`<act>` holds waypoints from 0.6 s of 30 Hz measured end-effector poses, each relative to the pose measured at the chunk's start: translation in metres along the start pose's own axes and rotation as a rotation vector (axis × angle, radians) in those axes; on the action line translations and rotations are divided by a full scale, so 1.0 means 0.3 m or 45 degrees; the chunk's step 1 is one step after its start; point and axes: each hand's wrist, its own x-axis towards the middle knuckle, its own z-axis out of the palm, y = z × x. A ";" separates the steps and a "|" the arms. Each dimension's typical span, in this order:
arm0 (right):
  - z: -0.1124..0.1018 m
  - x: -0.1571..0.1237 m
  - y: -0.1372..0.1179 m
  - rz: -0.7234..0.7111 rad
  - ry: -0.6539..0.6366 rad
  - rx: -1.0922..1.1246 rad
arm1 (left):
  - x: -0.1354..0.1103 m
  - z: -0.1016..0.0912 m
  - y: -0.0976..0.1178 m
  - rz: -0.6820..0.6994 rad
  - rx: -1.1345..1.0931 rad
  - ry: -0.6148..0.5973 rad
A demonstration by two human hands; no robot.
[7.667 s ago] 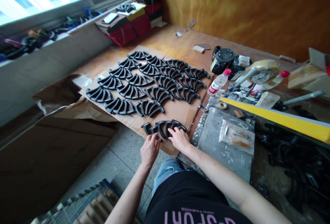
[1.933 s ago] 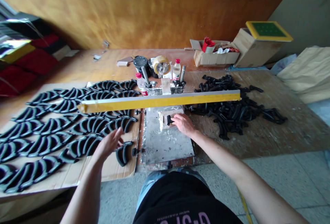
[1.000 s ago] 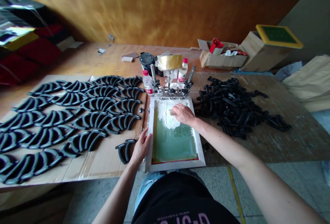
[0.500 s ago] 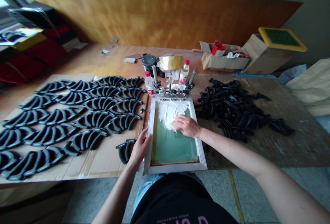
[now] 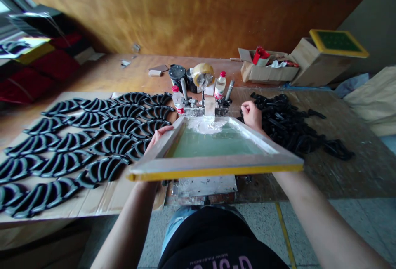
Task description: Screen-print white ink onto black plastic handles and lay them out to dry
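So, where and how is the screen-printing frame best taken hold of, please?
I'd take the screen-printing frame by its front rail from the near side, pinching top and underside: that end is tilted up, apparently leaving room above the base plate, while white paste lies at the far end.

Raised screen frame (image 5: pixel 213 147) blocked my straight drop onto the base plate (image 5: pixel 206 185) at the bench (image 5: pixel 355 180) front edge. Clamp posts (image 5: pixel 229 90) and two bottles (image 5: pixel 220 86) crowded its far side. My right hand (image 5: pixel 251 116) sat in a narrow slot between frame and black parts pile (image 5: pixel 283 124). I had room at the front right corner; curved parts (image 5: pixel 107 168) filled front left.
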 end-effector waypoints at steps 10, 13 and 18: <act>0.204 -0.437 -0.110 -0.538 -0.468 -0.033 | -0.087 0.158 -0.255 -0.495 -0.172 -0.019; 0.182 -0.527 -0.200 -0.800 -0.441 0.056 | -0.195 0.181 -0.370 -0.824 -0.237 -0.129; 0.153 -0.493 -0.073 -0.766 -0.448 0.180 | -0.217 -0.057 -0.436 -0.819 -0.105 0.163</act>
